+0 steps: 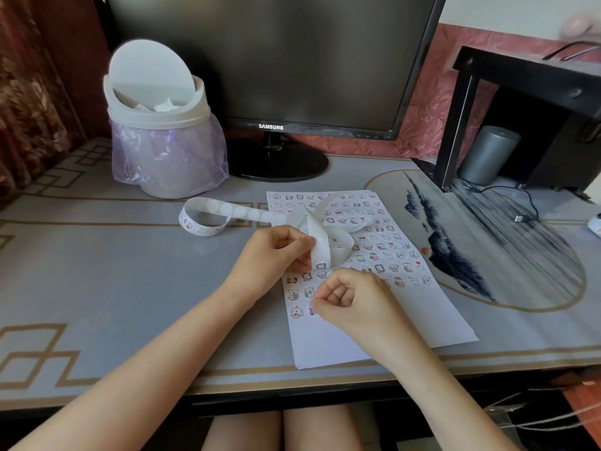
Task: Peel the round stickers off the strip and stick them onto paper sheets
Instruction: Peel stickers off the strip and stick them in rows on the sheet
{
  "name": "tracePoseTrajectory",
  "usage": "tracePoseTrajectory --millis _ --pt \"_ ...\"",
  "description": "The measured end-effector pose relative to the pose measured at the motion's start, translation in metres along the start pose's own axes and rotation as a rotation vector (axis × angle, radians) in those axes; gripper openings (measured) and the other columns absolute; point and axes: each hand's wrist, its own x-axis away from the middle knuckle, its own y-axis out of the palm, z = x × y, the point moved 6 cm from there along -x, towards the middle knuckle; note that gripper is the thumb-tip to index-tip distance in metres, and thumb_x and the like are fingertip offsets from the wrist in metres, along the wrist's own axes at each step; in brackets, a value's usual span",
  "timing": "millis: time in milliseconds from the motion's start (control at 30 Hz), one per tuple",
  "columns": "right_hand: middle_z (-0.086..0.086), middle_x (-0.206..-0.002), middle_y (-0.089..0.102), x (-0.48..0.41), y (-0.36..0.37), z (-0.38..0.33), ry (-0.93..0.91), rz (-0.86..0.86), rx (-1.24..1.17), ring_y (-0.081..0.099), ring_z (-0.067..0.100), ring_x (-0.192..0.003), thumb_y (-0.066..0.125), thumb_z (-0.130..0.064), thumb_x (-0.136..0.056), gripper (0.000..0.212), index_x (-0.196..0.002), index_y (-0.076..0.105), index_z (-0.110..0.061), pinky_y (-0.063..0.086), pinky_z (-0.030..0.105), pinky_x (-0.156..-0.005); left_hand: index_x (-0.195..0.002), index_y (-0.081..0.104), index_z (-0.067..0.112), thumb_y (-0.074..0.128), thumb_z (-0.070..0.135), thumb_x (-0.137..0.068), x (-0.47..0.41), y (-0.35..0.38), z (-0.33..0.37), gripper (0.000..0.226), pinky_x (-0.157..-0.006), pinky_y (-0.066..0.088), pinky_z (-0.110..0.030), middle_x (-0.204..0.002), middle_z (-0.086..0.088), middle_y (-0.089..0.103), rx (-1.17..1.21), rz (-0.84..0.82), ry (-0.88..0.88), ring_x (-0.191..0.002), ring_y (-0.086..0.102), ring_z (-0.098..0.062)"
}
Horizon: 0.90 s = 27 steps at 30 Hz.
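Near the front edge of the grey patterned desk (97, 271), the left hand (276, 252) pinches the curling white backing strip (320, 249) just above the white paper sheet (422, 314), probably so the next peel is close. The right hand (351, 297), fingers curled, pinches a small round sticker (312, 310) down onto the lowest unfinished row.

Lighting: bright, even daylight, strongest at upper right. Shadows: soft and faint on desk (97, 271). Glare: mild sheen on monitor (260, 53). Distortion: wide-angle bowing at edges. Blur: upper-right corner.
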Motion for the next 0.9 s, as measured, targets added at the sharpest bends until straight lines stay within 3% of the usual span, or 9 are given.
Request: tracePoseTrajectory --millis 200,467,600,900 --pt "-0.012 -0.058 0.052 -0.0011 -0.0038 0.0016 -0.012 -0.006 -0.090 0.043 0.003 -0.050 0.077 -0.019 -0.073 0.024 -0.081 0.057 -0.028 0.041 0.028 -0.061 -0.087 0.064 -0.004 0.061 0.011 -0.090 -0.0002 0.0003 0.0000 0.015 -0.064 0.056 -0.020 -0.071 -0.010 0.066 0.001 -0.004 0.002 -0.063 0.064 -0.014" --pt "-0.009 -0.065 0.053 -0.0036 -0.0048 0.0057 0.009 0.006 -0.161 0.044 0.002 -0.051 0.078 -0.022 -0.074 0.018 -0.078 0.061 -0.025 0.040 0.026 -0.061 -0.084 0.064 -0.001 0.061 0.011 -0.090 0.0002 0.0003 0.0002 0.014 -0.066 0.057 -0.021 -0.069 -0.008 0.066 0.002 -0.005 0.002 -0.063 0.064 -0.014" --pt "-0.010 -0.062 0.053 -0.0036 -0.0018 0.0045 0.012 0.048 -0.047 0.046 0.001 -0.053 0.079 -0.031 -0.071 0.022 -0.078 0.060 -0.026 0.044 0.031 -0.064 -0.084 0.064 0.000 0.061 0.011 -0.090 0.0006 0.0000 0.0004 0.014 -0.069 0.057 -0.024 -0.069 -0.008 0.066 -0.009 -0.001 0.003 -0.065 0.064 -0.016" --pt "-0.010 -0.063 0.052 -0.0030 -0.0042 0.0060 0.015 0.022 -0.158 0.043 0.001 -0.050 0.079 -0.023 -0.073 0.019 -0.079 0.061 -0.023 0.039 0.025 -0.060 -0.084 0.064 0.000 0.061 0.012 -0.090 0.0011 0.0000 0.0006 0.014 -0.070 0.058 -0.024 -0.070 -0.008 0.067 -0.008 0.001 -0.002 -0.067 0.065 -0.017"
